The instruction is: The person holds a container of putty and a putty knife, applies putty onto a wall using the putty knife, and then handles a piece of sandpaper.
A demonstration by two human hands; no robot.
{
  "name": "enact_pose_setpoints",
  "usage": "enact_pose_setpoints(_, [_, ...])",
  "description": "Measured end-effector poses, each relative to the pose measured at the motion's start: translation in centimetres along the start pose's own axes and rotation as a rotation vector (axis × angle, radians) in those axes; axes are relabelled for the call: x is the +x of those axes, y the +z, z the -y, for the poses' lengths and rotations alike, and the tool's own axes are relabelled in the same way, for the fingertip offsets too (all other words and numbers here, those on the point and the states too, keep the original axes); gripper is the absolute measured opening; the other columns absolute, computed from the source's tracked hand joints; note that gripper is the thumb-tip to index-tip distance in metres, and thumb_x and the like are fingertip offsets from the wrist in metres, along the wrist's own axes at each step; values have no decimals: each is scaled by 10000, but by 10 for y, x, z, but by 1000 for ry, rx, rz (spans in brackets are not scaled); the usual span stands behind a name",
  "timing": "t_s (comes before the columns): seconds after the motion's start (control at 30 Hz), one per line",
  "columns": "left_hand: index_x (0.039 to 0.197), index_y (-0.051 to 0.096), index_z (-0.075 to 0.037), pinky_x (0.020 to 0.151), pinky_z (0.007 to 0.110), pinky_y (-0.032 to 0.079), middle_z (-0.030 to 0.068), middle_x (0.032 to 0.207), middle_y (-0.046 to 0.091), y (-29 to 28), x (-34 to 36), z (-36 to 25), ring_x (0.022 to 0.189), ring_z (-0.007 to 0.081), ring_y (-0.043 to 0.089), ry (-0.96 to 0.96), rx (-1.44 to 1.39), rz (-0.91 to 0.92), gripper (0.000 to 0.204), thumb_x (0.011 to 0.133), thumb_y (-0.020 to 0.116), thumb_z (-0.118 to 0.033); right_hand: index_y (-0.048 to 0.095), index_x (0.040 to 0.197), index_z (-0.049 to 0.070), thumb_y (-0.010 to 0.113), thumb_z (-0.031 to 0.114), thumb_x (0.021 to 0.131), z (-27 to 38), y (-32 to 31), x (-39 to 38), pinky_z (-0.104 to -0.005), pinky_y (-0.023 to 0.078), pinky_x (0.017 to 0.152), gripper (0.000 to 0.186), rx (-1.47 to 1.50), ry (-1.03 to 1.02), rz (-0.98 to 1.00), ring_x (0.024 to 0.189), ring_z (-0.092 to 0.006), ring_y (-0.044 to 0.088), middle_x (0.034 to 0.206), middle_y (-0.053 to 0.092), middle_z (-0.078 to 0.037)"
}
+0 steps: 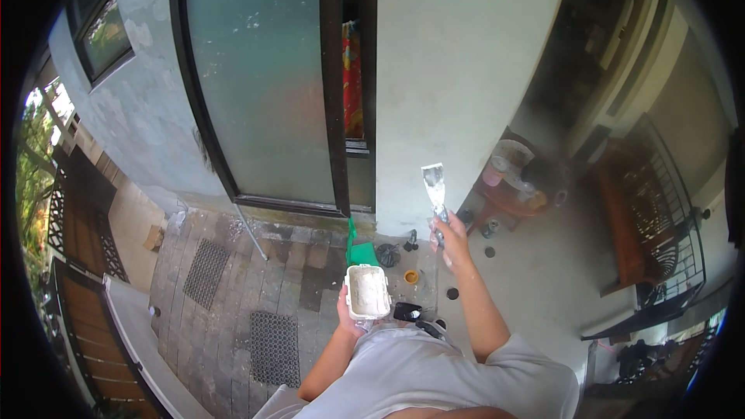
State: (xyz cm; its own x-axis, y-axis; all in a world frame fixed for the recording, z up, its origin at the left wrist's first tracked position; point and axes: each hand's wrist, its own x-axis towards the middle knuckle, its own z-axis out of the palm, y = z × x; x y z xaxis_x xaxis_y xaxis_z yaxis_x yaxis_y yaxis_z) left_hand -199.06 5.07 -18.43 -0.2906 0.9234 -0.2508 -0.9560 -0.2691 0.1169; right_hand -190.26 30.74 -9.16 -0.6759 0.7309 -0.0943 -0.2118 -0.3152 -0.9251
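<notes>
A white rectangular plastic tub (368, 292) rests in my left hand (347, 312), held level in front of my body. White paste coats its inside walls and bottom. My right hand (451, 239) is closed round the handle of a putty knife (434, 183), its blade pointing up and away. White paste smears the blade and handle. The blade is in front of a pale plastered wall (458, 70); whether it touches the wall I cannot tell.
Left of the wall is a dark-framed frosted glass panel (260, 85). A green dustpan (363, 254) stands beyond the tub. Black mats (274, 348) lie on the paving at left. At right are a cluttered red table (497, 200) and a wooden bench (632, 209).
</notes>
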Motion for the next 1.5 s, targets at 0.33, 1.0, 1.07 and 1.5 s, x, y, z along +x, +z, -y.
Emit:
enact_pose_setpoints(0.33, [1424, 450, -117, 900, 534, 525, 162, 1307, 585, -12, -26, 16, 1104, 365, 620, 246, -52, -45, 702, 929, 317, -597, 510, 1277, 72, 457, 237, 1008, 108, 25, 159, -246, 448, 530, 321, -190, -539, 46, 653, -110, 553, 838, 552, -44])
enact_pose_setpoints(1.0, [1407, 463, -109, 820, 506, 562, 168, 1277, 599, -7, -16, 70, 1022, 366, 652, 639, -121, -219, 718, 900, 373, -609, 269, 1506, 89, 527, 14, 862, 237, 119, 290, -462, 545, 748, 698, -1514, -1045, -312, 873, -412, 621, 1076, 476, -238])
enact_pose_setpoints(1.07, [1406, 465, -112, 809, 506, 565, 162, 1260, 609, -1, -18, 79, 1019, 370, 653, 657, -158, -239, 713, 905, 358, -608, 271, 1506, 87, 518, 12, 865, 228, 113, 283, -466, 544, 753, 691, -1492, -1033, -286, 869, -416, 620, 1073, 476, -238])
enact_pose_setpoints(1.5, [1422, 453, -117, 913, 513, 524, 157, 1319, 577, -15, 28, 17, 1125, 351, 611, 400, -48, -167, 718, 910, 358, -610, 210, 1523, 58, 498, 68, 874, 295, 151, 284, -485, 552, 744, 711, -1520, -974, -359, 840, -428, 651, 1091, 510, -294])
